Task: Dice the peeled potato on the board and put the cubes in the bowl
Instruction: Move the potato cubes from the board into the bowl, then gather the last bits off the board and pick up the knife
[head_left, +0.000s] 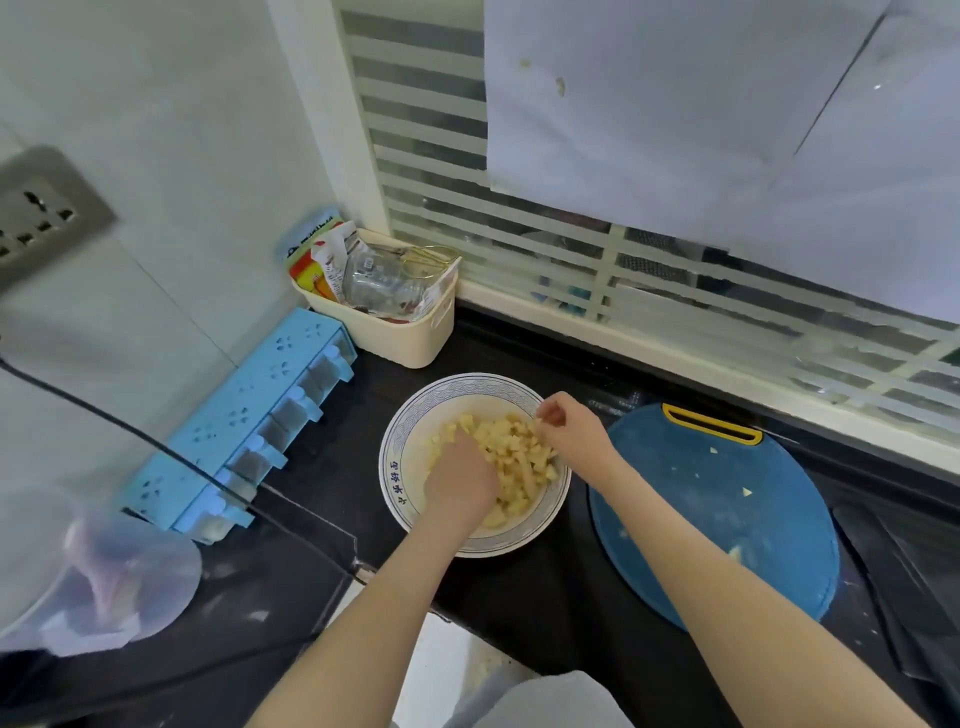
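A white bowl (399, 470) with a blue patterned rim stands on the dark counter, holding several pale yellow potato cubes (511, 454). My left hand (460, 483) reaches down into the cubes at the bowl's near left; its fingertips are hidden among them. My right hand (566, 423) hovers over the bowl's far right rim with fingers loosely curled, and I see nothing held in it. To the right lies the round blue cutting board (691, 525) with a yellow handle slot, carrying only a few small potato scraps (747, 491).
A cream basket (384, 332) of packets and a jar stands behind the bowl. A light blue spice rack (244, 421) runs along the left wall. A clear plastic container (78, 566) sits at the near left. The window sill borders the counter's far side.
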